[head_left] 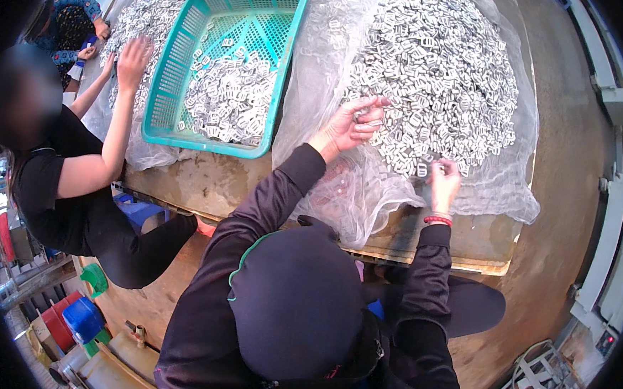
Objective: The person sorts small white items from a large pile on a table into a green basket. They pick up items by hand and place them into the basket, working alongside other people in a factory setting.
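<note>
Closest to my camera is a dark cap (298, 301) with a green edge, and from beside it two dark sleeves (258, 191) reach toward a brown table (212, 181). The right hand (443, 182), a red band (437, 220) at its wrist, is the nearer one to the table's near edge. Its fingertips are drawn together at the near rim of a broad pile of small, pale, slotted buckles (440, 81); I cannot tell whether they grip one. The left hand (350, 125) is farther in, at the pile's left side, palm partly upward and fingers curled; I cannot tell whether a buckle sits in them. The two hands are apart.

The pile spreads over the table's right part, toward its right edge, on a sheer whitish mesh sheet (368, 205) that bunches near the front edge. Left of the sheet I see a teal perforated basket (214, 146), with more buckles heaped mostly toward its near end. Past the basket's left wall, a co-worker (77, 173) in black sits with one blurred hand raised. Farthest, at upper left, another person's patterned sleeve (81, 1) shows beside a further spread of buckles.
</note>
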The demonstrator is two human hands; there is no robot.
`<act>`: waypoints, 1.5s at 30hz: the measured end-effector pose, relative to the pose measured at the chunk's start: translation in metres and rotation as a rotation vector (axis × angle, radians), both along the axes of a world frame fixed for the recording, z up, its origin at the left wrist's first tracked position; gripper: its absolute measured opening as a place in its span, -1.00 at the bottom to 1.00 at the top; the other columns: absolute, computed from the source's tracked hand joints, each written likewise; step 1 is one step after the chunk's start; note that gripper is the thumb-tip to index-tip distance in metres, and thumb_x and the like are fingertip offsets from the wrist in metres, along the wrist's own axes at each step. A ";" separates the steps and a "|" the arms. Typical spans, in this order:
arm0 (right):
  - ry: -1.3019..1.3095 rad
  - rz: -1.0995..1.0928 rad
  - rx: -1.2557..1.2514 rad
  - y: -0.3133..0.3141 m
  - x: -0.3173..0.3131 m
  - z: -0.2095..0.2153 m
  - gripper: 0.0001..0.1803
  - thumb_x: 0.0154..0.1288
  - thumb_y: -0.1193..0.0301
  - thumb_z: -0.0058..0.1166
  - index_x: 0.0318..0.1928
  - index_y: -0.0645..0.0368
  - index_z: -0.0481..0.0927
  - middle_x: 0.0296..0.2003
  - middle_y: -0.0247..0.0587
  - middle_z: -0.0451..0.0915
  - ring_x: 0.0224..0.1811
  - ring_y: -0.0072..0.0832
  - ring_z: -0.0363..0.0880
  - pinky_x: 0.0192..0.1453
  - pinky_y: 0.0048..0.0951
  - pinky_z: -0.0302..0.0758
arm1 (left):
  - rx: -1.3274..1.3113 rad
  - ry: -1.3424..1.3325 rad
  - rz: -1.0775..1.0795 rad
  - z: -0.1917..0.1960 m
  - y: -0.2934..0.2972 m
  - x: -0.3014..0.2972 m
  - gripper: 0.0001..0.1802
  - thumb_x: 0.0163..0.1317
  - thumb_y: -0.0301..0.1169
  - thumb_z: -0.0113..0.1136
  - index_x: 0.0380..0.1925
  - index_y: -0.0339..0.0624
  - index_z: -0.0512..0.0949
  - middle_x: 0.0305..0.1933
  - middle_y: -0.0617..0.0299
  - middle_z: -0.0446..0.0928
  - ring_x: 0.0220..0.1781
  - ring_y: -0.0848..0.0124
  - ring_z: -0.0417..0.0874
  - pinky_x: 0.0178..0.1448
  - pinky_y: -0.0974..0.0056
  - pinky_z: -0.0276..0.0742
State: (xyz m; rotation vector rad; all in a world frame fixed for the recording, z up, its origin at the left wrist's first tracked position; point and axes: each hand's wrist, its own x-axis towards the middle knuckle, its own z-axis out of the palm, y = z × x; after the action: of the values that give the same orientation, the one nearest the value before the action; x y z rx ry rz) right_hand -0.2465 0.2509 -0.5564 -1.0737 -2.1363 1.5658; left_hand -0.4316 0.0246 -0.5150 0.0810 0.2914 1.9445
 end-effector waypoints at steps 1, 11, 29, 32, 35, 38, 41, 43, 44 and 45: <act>0.128 -0.099 -0.234 0.000 0.001 0.008 -0.75 0.17 0.61 0.10 -0.10 0.34 0.48 -0.39 -0.13 0.56 -0.46 -0.41 0.57 -0.36 -0.44 0.54 | -0.305 0.256 -0.018 -0.004 -0.002 -0.004 -0.65 0.32 -0.15 0.06 -0.07 -0.18 0.50 -0.65 0.46 0.21 -0.73 0.69 0.22 -0.74 0.56 0.06; 0.183 -0.126 -0.254 0.009 0.002 0.005 -0.58 0.09 0.56 0.15 0.02 0.25 0.52 -0.36 -0.36 0.40 -0.40 -0.60 0.39 -0.30 -0.55 0.41 | -1.160 2.083 0.013 -0.063 0.013 0.021 -0.64 0.05 -0.25 0.29 -0.31 -0.32 0.47 -0.42 -0.12 0.59 -0.30 -0.07 0.64 -0.20 -0.01 0.56; -0.253 -0.084 0.473 0.021 0.022 -0.020 -0.78 0.02 0.53 0.27 -0.33 0.27 0.50 -0.52 -0.18 0.52 -0.44 -0.32 0.48 -0.24 -0.31 0.45 | 0.236 -0.174 0.061 0.025 0.000 -0.009 -0.80 0.25 -0.30 0.03 -0.41 -0.16 0.29 -0.57 0.35 0.10 -0.71 0.63 0.12 -0.77 0.56 0.05; -0.406 0.074 0.466 0.033 0.028 -0.028 -0.77 0.00 0.53 0.26 -0.27 0.30 0.58 -0.44 0.02 0.60 -0.33 -0.17 0.60 -0.17 -0.23 0.49 | 0.123 -0.107 0.057 0.020 0.003 -0.005 -0.85 0.28 -0.39 0.02 -0.40 -0.15 0.29 -0.57 0.37 0.11 -0.71 0.67 0.10 -0.78 0.60 0.01; -0.544 0.218 0.396 0.052 0.027 -0.026 -0.72 -0.01 0.41 0.26 -0.23 0.25 0.68 -0.29 0.18 0.63 -0.14 -0.09 0.64 -0.06 -0.21 0.50 | 0.144 -0.139 0.066 0.018 -0.001 -0.002 -0.89 0.24 -0.55 0.01 -0.37 -0.15 0.29 -0.55 0.37 0.13 -0.70 0.68 0.09 -0.78 0.61 -0.01; -0.635 0.338 0.526 0.063 0.019 -0.021 -0.71 -0.01 0.38 0.24 -0.22 0.19 0.69 -0.25 0.14 0.63 -0.10 -0.08 0.62 0.00 -0.21 0.50 | 0.127 -0.151 0.085 0.017 -0.004 -0.001 -0.83 0.16 -0.67 -0.02 -0.33 -0.17 0.29 -0.53 0.35 0.15 -0.70 0.67 0.09 -0.78 0.60 0.02; -0.747 0.356 0.503 0.072 0.008 -0.014 -0.73 -0.01 0.38 0.24 -0.24 0.18 0.69 -0.24 0.08 0.65 -0.09 -0.09 0.62 0.03 -0.23 0.49 | 0.118 -0.142 0.051 0.016 -0.006 -0.001 -0.81 0.14 -0.70 -0.04 -0.31 -0.18 0.30 -0.52 0.34 0.16 -0.69 0.67 0.10 -0.76 0.59 0.03; -0.826 0.368 0.424 0.081 0.002 -0.004 -0.74 0.01 0.38 0.23 -0.23 0.16 0.68 -0.23 0.03 0.65 -0.07 -0.09 0.61 0.05 -0.24 0.48 | 0.129 -0.199 0.056 0.017 -0.007 0.000 -0.79 0.08 -0.72 -0.06 -0.29 -0.22 0.31 -0.51 0.32 0.16 -0.69 0.65 0.12 -0.76 0.58 0.04; -0.794 0.451 0.371 0.084 0.003 0.003 -0.75 0.06 0.38 0.21 -0.23 0.21 0.64 -0.33 -0.04 0.67 -0.22 -0.26 0.65 -0.18 -0.28 0.54 | 0.143 -0.215 0.066 0.017 -0.008 0.000 -0.79 0.08 -0.71 -0.06 -0.28 -0.24 0.31 -0.51 0.32 0.16 -0.69 0.64 0.13 -0.76 0.58 0.04; -0.713 0.474 0.214 0.084 0.004 0.009 -0.77 0.08 0.39 0.20 -0.24 0.22 0.63 -0.39 -0.10 0.64 -0.30 -0.34 0.61 -0.29 -0.33 0.50 | 0.157 -0.231 0.076 0.017 -0.010 0.000 -0.79 0.07 -0.70 -0.07 -0.27 -0.25 0.31 -0.51 0.31 0.16 -0.69 0.64 0.14 -0.76 0.57 0.04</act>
State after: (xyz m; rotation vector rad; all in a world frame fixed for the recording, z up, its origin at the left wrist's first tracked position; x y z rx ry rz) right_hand -0.2420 0.3353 -0.5472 -1.2401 -3.1414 1.1618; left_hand -0.4319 0.0151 -0.4976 -0.0528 -0.0112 2.0274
